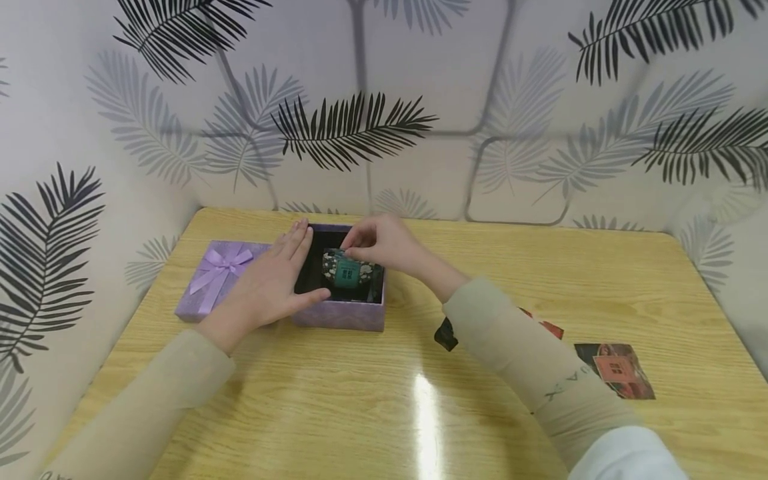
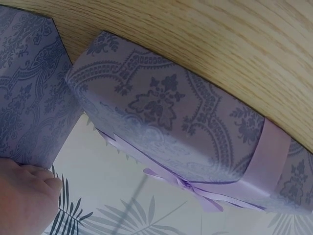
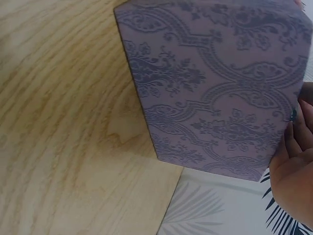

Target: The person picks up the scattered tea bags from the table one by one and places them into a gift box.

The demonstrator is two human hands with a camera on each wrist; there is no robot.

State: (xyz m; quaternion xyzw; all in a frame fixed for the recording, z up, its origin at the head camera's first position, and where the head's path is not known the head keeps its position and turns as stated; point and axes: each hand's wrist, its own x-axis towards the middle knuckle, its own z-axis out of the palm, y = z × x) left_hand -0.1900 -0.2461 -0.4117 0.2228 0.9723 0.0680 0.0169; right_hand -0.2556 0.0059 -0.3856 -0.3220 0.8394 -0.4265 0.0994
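Observation:
A lidless purple patterned gift box with a dark inside stands on the table. My left hand rests on its left rim, fingers straight and thumb stretched along the front edge. My right hand reaches over from the right and pinches the top edge of a small flat dark floral packet with a green label. The packet is at the box opening; whether it touches the bottom cannot be told. In the right wrist view, the box's side wall hides most of the packet, and the right hand shows at the edge.
The purple lid with a ribbon bow lies left of the box, partly behind my left hand. On the right lie a dark and red packet, a red piece and a black piece, partly covered by my right sleeve. A patterned wall rises behind the table.

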